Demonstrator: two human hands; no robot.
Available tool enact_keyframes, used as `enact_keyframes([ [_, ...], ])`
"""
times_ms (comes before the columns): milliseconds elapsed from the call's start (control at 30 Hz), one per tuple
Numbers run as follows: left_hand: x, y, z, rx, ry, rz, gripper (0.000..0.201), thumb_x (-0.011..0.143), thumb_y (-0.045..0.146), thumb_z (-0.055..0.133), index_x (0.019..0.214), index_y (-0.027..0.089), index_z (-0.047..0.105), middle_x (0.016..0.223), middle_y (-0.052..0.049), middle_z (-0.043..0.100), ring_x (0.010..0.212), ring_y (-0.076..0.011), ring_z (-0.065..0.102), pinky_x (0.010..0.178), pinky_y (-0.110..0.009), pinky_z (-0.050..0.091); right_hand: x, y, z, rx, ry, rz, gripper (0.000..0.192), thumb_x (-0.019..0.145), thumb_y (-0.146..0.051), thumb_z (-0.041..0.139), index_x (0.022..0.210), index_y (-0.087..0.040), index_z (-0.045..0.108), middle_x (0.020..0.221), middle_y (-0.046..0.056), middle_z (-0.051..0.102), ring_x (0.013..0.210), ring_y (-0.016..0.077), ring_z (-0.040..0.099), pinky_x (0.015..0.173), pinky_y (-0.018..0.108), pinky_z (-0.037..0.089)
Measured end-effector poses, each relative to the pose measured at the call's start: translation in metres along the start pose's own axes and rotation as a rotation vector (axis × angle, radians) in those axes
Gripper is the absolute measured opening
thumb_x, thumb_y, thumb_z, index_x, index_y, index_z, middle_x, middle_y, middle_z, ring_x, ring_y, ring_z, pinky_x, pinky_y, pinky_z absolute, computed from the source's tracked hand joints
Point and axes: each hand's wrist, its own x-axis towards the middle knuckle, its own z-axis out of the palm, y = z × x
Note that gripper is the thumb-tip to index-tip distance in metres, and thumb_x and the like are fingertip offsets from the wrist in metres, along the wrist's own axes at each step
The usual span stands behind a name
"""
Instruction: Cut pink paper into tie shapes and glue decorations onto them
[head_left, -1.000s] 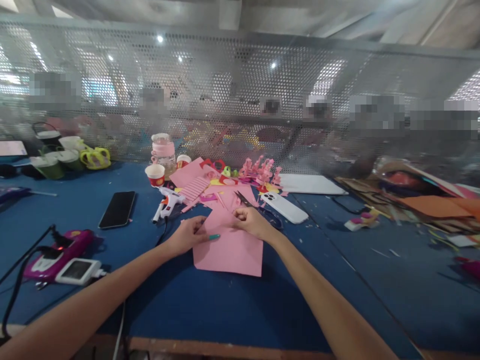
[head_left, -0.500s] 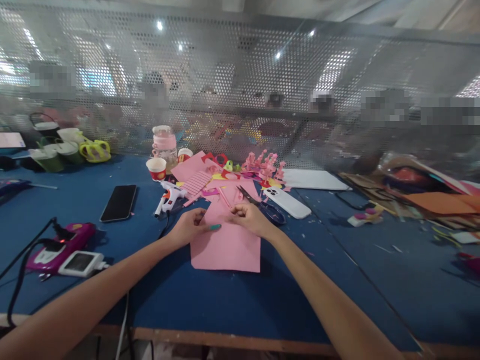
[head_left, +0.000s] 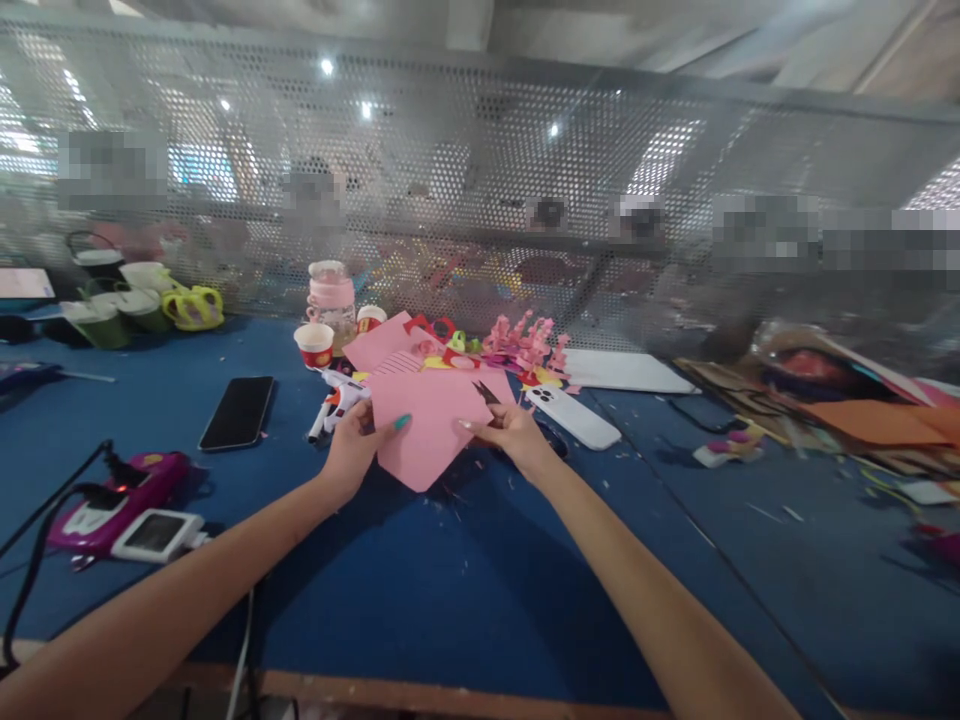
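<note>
A sheet of pink paper (head_left: 424,425) is raised a little off the blue table, turned so one corner points toward me. My left hand (head_left: 352,445) pinches its left edge, the thumb lying on top. At the right edge my right hand (head_left: 517,437) grips the sheet between thumb and fingers. Just beyond the right fingers, the blades of a pair of scissors (head_left: 485,391) show; their handles are mostly hidden by that hand. A white hot glue gun (head_left: 337,400) lies behind my left hand.
A black phone (head_left: 237,412) and a purple power strip (head_left: 112,505) lie on the left. To the right is a white phone (head_left: 576,416). Paper cups (head_left: 315,345), a pink bottle (head_left: 331,298) and pink paper cuttings (head_left: 529,343) stand before a perforated metal screen (head_left: 450,150).
Both hands have lifted and turned the pink sheet, which lay flat nearer the table's front. My left hand shifted slightly left, the right slightly right.
</note>
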Motion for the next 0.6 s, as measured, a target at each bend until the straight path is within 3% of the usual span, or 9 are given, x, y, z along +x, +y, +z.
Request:
enact_keyframes([
  [100, -0.002, 0.002, 0.002, 0.032, -0.027, 0.001, 0.061, 0.052, 0.023, 0.077, 0.107, 0.017, 0.051, 0.108, -0.007, 0.061, 0.099, -0.0206, 0.056, 0.08, -0.032, 0.05, -0.001, -0.003, 0.001, 0.107, 0.14, 0.025, 0.044, 0.04, -0.043, 0.077, 0.073, -0.016, 0.065, 0.07, 0.003, 0.068, 0.062, 0.0178, 0.062, 0.063, 0.034, 0.051],
  [200, -0.005, 0.004, 0.004, 0.078, -0.077, -0.115, 0.065, 0.05, 0.024, 0.077, 0.109, 0.017, 0.051, 0.102, -0.007, 0.063, 0.091, -0.0216, 0.059, 0.067, -0.029, 0.053, 0.001, -0.006, -0.002, 0.115, 0.258, -0.031, 0.043, 0.041, -0.045, 0.076, 0.071, -0.016, 0.065, 0.068, 0.002, 0.068, 0.063, 0.0177, 0.061, 0.063, 0.032, 0.05],
  [367, -0.002, 0.005, 0.0, 0.051, -0.063, -0.211, 0.05, 0.06, 0.033, 0.071, 0.105, 0.018, 0.057, 0.088, -0.005, 0.065, 0.071, -0.0164, 0.061, 0.052, -0.023, 0.05, 0.004, -0.007, -0.009, -0.023, 0.195, -0.074, 0.046, 0.044, -0.053, 0.071, 0.07, -0.016, 0.065, 0.063, 0.002, 0.065, 0.06, 0.0168, 0.057, 0.058, 0.03, 0.046],
  [467, 0.002, 0.003, -0.004, 0.045, -0.151, -0.264, 0.043, 0.061, 0.035, 0.07, 0.1, 0.02, 0.06, 0.076, -0.002, 0.064, 0.059, -0.0137, 0.059, 0.048, -0.024, 0.05, 0.004, -0.005, -0.01, -0.174, 0.152, -0.128, 0.045, 0.049, -0.054, 0.068, 0.07, -0.014, 0.065, 0.062, 0.003, 0.062, 0.058, 0.0162, 0.054, 0.056, 0.029, 0.043],
  [600, 0.0, 0.002, -0.005, 0.071, -0.283, -0.302, 0.041, 0.061, 0.041, 0.07, 0.094, 0.019, 0.063, 0.076, -0.002, 0.065, 0.056, -0.0136, 0.059, 0.046, -0.024, 0.05, 0.002, -0.005, -0.01, -0.303, 0.19, -0.243, 0.046, 0.056, -0.051, 0.065, 0.082, -0.013, 0.064, 0.064, 0.003, 0.061, 0.058, 0.0157, 0.054, 0.057, 0.029, 0.042],
])
